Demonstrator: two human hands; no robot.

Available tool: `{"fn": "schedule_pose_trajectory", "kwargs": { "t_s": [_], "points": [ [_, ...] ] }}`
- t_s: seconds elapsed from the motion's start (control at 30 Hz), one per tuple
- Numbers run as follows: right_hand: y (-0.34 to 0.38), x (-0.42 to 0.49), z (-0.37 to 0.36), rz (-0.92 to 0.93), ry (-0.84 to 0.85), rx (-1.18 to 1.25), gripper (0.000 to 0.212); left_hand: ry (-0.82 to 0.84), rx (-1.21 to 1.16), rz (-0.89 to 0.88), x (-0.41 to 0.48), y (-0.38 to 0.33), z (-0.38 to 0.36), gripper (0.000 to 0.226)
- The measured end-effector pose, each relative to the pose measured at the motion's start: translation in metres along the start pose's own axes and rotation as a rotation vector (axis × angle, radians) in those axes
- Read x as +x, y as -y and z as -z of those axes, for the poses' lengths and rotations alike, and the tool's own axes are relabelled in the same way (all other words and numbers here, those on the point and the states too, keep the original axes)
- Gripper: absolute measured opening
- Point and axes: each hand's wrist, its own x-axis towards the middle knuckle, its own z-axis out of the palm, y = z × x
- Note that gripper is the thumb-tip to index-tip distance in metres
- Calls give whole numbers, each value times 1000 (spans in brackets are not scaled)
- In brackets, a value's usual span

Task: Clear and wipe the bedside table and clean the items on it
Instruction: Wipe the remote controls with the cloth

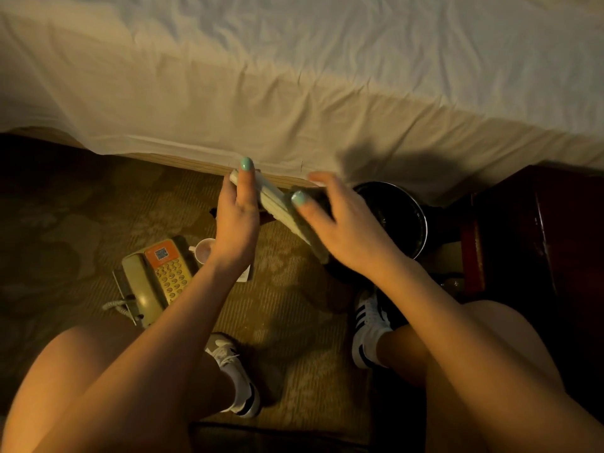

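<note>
I hold a thick book [281, 207] with pale page edges and a dark cover above the carpet, tilted from upper left down to lower right. My left hand [237, 220] grips its far end, thumb laid along the page edges and fingers hidden behind. My right hand [340, 223] grips the near end, thumb on the page edges and blurred fingers over the dark cover. Whether a cloth lies under that palm is unclear. The dark red bedside table [539, 243] stands at the right.
A beige telephone [157, 276] with an orange label and a coiled cord sits on the patterned carpet, with a white cup [203, 250] beside it. A black round bin [405, 220] stands under my right hand. The white-sheeted bed [294, 93] fills the far side. My knees and shoes are below.
</note>
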Motion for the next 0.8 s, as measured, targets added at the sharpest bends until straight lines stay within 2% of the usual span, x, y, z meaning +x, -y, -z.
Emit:
{"fn": "schedule_pose_trajectory", "kwargs": {
  "t_s": [0.07, 0.1, 0.2, 0.3, 0.33, 0.4, 0.53, 0.57, 0.67, 0.73, 0.8],
  "points": [
    [0, 3, 4, -82, -189, 183, 35, 48, 46, -9, -4, -1, -3, 56],
    [0, 1, 3, -125, -231, 233, 33, 54, 101, -37, -6, -1, -6, 55],
    [-6, -8, -4, -211, -111, 292, 43, 3, 212, -135, -9, -1, -11, 55],
    [-15, -12, 11, -237, -43, 477, 26, -11, 245, -146, -4, -2, -9, 49],
    [-17, -11, 20, -207, -10, 530, 32, -13, 261, -151, -3, -2, -9, 46],
    [-16, -12, 25, -113, 35, 461, 45, -9, 275, -169, -3, -1, -12, 47],
    [-4, -17, -1, -1, -54, -14, 38, 31, 315, -199, -6, 2, -17, 47],
    [-3, -18, -4, -33, -24, -42, 42, 6, 318, -194, -5, 2, -16, 46],
    [-4, -22, -4, -132, 140, 38, 75, -43, 315, -186, -4, 3, -15, 44],
    [-2, -22, -5, -110, 143, 41, 72, -41, 306, -189, -6, 4, -16, 38],
    [-2, -21, -12, -56, 79, 13, 67, -49, 283, -199, -9, 4, -17, 32]
  ]
}}
